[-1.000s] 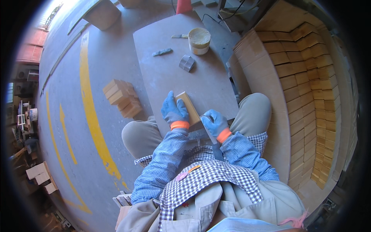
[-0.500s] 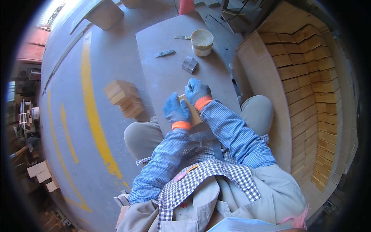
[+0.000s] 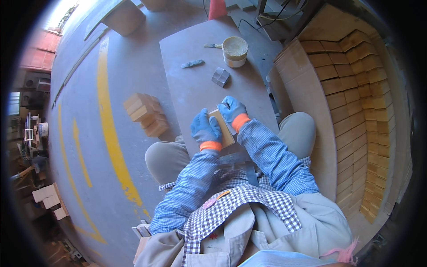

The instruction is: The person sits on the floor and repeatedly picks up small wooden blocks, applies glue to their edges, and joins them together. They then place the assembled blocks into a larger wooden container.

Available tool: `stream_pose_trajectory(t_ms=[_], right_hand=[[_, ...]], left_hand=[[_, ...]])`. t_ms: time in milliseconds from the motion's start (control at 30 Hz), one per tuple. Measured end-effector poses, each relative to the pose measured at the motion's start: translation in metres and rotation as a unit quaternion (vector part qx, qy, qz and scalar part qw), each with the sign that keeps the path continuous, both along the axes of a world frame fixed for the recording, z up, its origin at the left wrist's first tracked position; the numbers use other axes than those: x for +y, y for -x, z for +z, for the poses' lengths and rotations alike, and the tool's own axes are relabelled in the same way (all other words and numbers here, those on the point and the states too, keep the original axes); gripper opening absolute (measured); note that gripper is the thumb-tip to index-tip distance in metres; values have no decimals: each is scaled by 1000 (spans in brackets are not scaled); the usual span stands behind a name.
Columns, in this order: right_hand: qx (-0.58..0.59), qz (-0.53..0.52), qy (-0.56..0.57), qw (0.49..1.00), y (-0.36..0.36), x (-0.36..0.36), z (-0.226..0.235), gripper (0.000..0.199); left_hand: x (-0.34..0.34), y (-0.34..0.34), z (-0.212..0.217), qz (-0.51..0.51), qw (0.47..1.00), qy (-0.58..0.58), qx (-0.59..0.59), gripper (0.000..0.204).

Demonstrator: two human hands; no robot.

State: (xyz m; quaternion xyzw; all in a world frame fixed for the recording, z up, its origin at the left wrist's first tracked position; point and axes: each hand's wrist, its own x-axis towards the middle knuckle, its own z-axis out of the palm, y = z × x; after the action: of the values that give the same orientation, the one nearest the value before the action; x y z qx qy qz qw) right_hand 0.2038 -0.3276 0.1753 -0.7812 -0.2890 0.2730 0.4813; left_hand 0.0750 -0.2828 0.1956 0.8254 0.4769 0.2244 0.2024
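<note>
A flat, light-brown wooden block point(image 3: 222, 128) is held low over the near part of the grey table point(image 3: 187, 84). My left hand point(image 3: 207, 127), in a blue glove with an orange cuff, grips the block along its left side. My right hand point(image 3: 232, 110), gloved alike, is closed at the block's far right corner. Its fingers are curled, and a small pale edge shows by them; what they hold is too small to name. Beyond my hands lies a dark grey, folded-looking piece point(image 3: 220, 77).
A tub of pale paste point(image 3: 235, 51) stands far on the table, with a putty knife point(image 3: 212, 45) beside it and a blue-grey strip point(image 3: 192, 63) nearer. Left on the floor are stacked wooden blocks point(image 3: 146, 113). At right, a big cardboard box point(image 3: 307, 84) holds rows of blocks.
My right hand has drawn slightly nearer to me and to the right, and more of the block's top shows. The left hand keeps its grip. The whole view has shifted a little.
</note>
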Motion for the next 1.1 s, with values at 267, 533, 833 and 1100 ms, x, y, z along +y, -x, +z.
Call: stream_pose_trajectory(t_ms=[267, 533, 833, 1100], right_hand=[[228, 62, 58, 970, 20, -86, -5, 22], [187, 24, -54, 981, 3, -30, -24, 22], [139, -60, -63, 987, 23, -107, -3, 19], [373, 5, -87, 924, 23, -50, 30, 14]], left_hand=[[-4, -1, -2, 0, 1000, -4, -28, 44], [-1, -2, -5, 3, 999, -28, -42, 50], [-6, -3, -21, 101, 988, 3, -116, 73], [38, 28, 42, -84, 923, 226, -300, 86]])
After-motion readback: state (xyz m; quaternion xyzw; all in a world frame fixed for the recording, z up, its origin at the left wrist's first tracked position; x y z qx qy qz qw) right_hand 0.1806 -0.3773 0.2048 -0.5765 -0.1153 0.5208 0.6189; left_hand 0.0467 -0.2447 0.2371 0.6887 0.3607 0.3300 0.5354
